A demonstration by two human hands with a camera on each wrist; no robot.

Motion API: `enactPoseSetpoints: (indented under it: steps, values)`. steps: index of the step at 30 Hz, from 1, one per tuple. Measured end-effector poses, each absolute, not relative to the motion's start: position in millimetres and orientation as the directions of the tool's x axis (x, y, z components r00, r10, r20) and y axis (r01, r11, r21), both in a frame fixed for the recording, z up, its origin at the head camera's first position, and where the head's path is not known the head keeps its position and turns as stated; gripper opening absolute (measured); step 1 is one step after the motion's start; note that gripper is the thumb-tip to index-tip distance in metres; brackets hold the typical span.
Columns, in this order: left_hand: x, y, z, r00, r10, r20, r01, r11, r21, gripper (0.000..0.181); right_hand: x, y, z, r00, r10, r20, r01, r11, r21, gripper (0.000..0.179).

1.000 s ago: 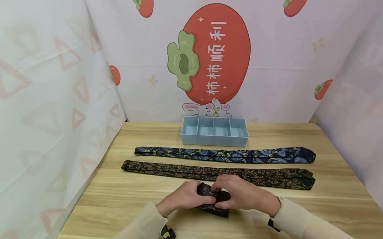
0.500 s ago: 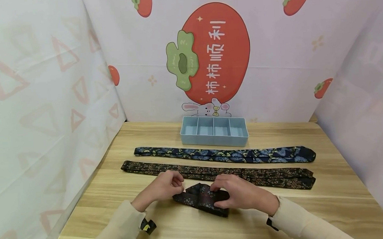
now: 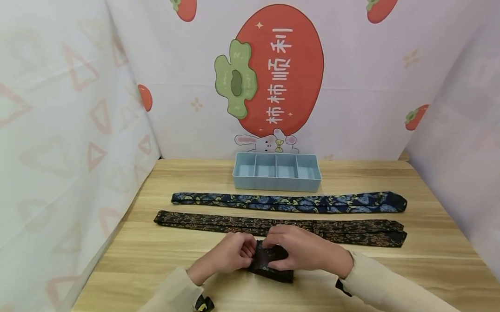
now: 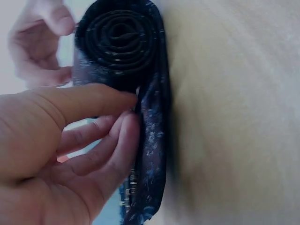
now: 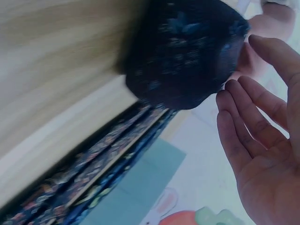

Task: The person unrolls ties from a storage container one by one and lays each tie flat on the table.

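A dark necktie with a small blue flower pattern point(image 4: 117, 61) is wound into a roll, its spiral edge facing the left wrist view. A short flat tail point(image 4: 152, 136) runs out from under the roll along the table. My left hand point(image 3: 233, 252) is at the roll's left side; thumb and fingertips come together against the necktie where roll and tail meet. From the other side my right hand point(image 3: 297, 247) rests thumb and fingertips on the roll. Those fingers stay spread and gently bent in the right wrist view, touching the roll's edge.
Behind the hands lie two folded neckties: a black one with a brown pattern point(image 3: 211, 221) and a navy one with blue and yellow figures point(image 3: 357, 202). A light blue box with several compartments point(image 3: 276, 182) stands at the back of the wooden table point(image 3: 431, 273), before a printed cloth point(image 3: 349, 123).
My left hand moved left off the roll, baring the tail, then came back to the roll's left side. My right hand stayed on the roll.
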State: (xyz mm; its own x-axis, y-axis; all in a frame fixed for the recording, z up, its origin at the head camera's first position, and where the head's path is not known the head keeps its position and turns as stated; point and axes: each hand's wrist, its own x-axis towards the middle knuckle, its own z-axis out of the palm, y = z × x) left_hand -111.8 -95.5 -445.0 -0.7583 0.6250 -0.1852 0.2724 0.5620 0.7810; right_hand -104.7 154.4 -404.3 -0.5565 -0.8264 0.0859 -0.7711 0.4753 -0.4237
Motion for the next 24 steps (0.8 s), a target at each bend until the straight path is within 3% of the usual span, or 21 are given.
enactPoseSetpoints:
  steps: [9, 24]
  values:
    - [-116, -101, -463, -0.721, 0.685, -0.106, 0.392, 0.529, 0.753, 0.024, -106, 117, -402, -0.47, -0.881, 0.057, -0.815, 0.408, -0.411, 0.017]
    - [-117, -89, -451, -0.734, 0.659, -0.163, 0.369, 0.588, 0.72, 0.02, -104, 144, -401, -0.507, -0.861, 0.05, -0.807, 0.454, -0.377, 0.014]
